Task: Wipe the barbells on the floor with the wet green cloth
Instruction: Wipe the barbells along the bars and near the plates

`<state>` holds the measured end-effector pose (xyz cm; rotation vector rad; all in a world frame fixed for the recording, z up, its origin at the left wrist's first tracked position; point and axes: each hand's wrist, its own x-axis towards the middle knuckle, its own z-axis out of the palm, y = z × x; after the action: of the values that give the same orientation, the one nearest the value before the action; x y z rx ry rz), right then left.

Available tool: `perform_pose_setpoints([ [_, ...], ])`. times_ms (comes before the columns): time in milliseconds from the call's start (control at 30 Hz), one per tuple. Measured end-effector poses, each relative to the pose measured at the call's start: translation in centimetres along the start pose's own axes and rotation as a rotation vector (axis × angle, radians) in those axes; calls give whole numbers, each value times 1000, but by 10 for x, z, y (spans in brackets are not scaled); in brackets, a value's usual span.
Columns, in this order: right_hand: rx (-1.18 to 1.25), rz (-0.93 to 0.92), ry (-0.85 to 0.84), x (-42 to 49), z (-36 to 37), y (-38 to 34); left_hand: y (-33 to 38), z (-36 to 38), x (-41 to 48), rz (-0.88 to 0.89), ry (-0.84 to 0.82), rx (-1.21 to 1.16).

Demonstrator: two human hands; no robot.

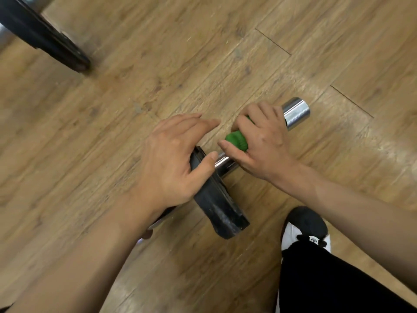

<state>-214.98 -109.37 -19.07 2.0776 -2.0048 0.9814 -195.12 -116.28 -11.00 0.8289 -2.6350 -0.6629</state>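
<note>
A barbell lies on the wooden floor, its chrome sleeve (296, 112) pointing up and to the right and its black weight plate (220, 206) standing on edge. My right hand (261, 141) grips the green cloth (237, 140), which is wrapped round the sleeve. Only a bunched bit of cloth shows under the fingers. My left hand (173, 159) rests on top of the plate with the fingers spread forward and the thumb down by the chrome collar (222, 162).
A second black plate (45, 37) on another bar stands at the upper left. My black and white shoe (306, 227) and black trouser leg (334, 283) are at the lower right, close to the plate. Wooden floor (180, 53) lies all around.
</note>
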Motion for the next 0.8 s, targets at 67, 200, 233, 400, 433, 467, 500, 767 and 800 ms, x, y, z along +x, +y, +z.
perform_pose_setpoints([
  [67,29,9,26,18,-7,-1,0,-1,-1,-34,-15,7],
  [200,-18,-49,17,37,-27,3,1,-11,0,-142,58,98],
  [233,-35,-68,-4,40,-33,2,3,-16,2,-172,94,82],
  [400,-68,-17,-135,55,-67,-31,26,-63,-5,-343,80,46],
  [433,-68,-9,-143,54,-70,-36,30,-72,-11,-358,54,53],
  [467,-71,-1,-161,57,-79,-46,35,-87,-19,-381,22,56],
  [500,-70,6,-191,61,-90,-57,43,-104,-27,-412,-11,60],
  [767,36,37,-381,100,-203,-173,109,-238,-97,-563,-218,166],
  [800,39,49,-397,105,-214,-188,113,-253,-104,-594,-229,187],
])
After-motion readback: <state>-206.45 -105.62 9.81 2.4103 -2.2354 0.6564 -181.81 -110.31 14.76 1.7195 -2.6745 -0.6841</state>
